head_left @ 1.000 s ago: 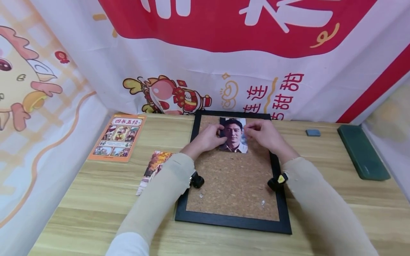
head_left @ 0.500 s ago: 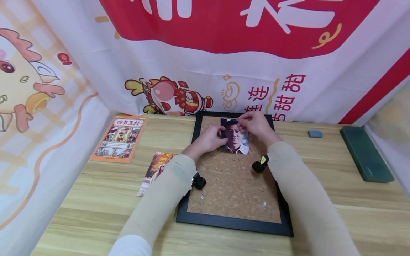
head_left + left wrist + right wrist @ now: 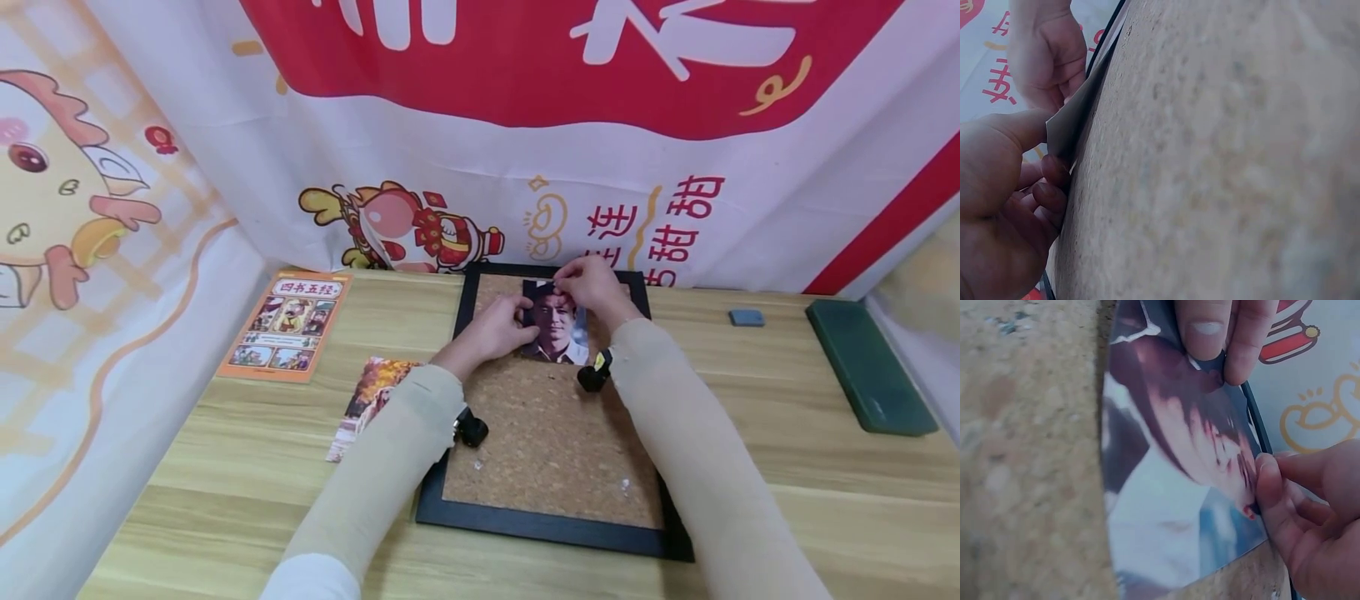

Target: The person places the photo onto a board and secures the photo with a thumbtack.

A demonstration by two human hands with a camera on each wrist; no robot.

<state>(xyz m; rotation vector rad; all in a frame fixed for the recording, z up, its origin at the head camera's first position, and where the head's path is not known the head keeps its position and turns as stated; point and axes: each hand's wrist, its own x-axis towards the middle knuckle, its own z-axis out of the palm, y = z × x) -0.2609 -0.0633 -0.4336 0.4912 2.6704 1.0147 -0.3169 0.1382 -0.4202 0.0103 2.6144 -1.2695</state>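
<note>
A printed portrait photo (image 3: 557, 329) lies over the upper part of a black-framed cork board (image 3: 551, 450). My left hand (image 3: 497, 329) pinches the photo's left edge between thumb and fingers. That edge stands raised off the cork in the left wrist view, where the pale back of the photo (image 3: 1071, 125) shows. At the photo's top edge, my right hand (image 3: 592, 287) brings thumb and forefinger together; the right wrist view has these fingertips (image 3: 1268, 478) right on the edge. I cannot tell whether anything small is also between them.
A second photo (image 3: 367, 400) with autumn colours lies left of the board, partly hidden by the left sleeve. Beyond it is an orange comic-style booklet (image 3: 288, 327). A blue block (image 3: 746, 318) and long green case (image 3: 870, 367) lie at right. Small shiny bits (image 3: 625, 484) dot the lower cork.
My right hand has moved from the photo's right edge up and left to its top edge. The left hand keeps its hold on the left edge.
</note>
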